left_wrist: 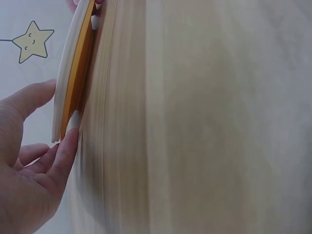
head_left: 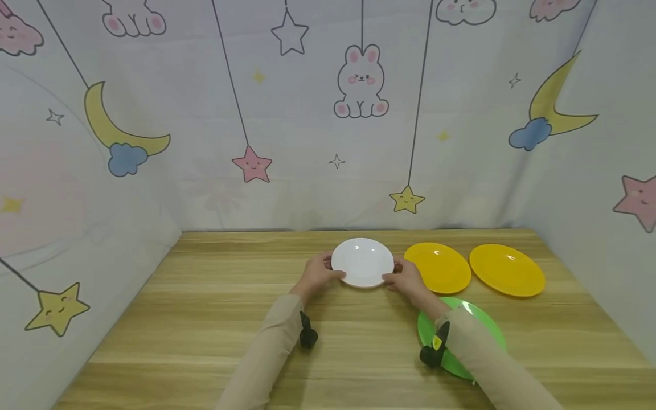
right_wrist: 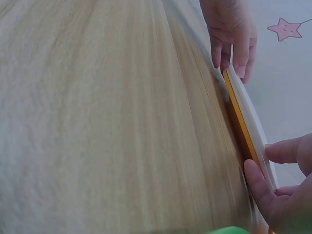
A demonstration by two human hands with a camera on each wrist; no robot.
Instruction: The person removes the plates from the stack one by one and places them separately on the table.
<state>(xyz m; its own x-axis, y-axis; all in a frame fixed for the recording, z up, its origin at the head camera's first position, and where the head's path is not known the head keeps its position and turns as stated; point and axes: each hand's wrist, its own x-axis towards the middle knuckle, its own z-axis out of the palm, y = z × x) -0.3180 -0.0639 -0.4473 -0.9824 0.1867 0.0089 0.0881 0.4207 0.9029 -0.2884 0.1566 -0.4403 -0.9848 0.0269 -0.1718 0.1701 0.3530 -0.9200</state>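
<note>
If the stack (right_wrist: 247, 122) tips, the white plate (head_left: 362, 262) could slide

Because the right sleeve (head_left: 484, 347) hangs over the green plate (head_left: 426, 327), the dark strap (head_left: 433, 356) on that wrist could knock its thin, shiny rim. Farther on, the left hand (head_left: 314, 276) and the right hand (head_left: 408, 279) pinch the stack from both sides, thumbs (left_wrist: 34, 97) on top and fingers (left_wrist: 64, 158) below. It is near the back middle of the wooden surface (head_left: 359, 359), which has long stripes; I can't tell if they touch. White is on top, with an orange layer (left_wrist: 78, 78) right under it, mostly hidden. Both look smooth, so if one side goes up more, the top one may slip off. Just beside the right hand lies a round yellow plate (head_left: 443, 270); a bump could push it into the other yellow plate (head_left: 507, 270). They shine like plastic. Behind hangs a cloth (head_left: 307, 125), a bit wrinkly.
</note>
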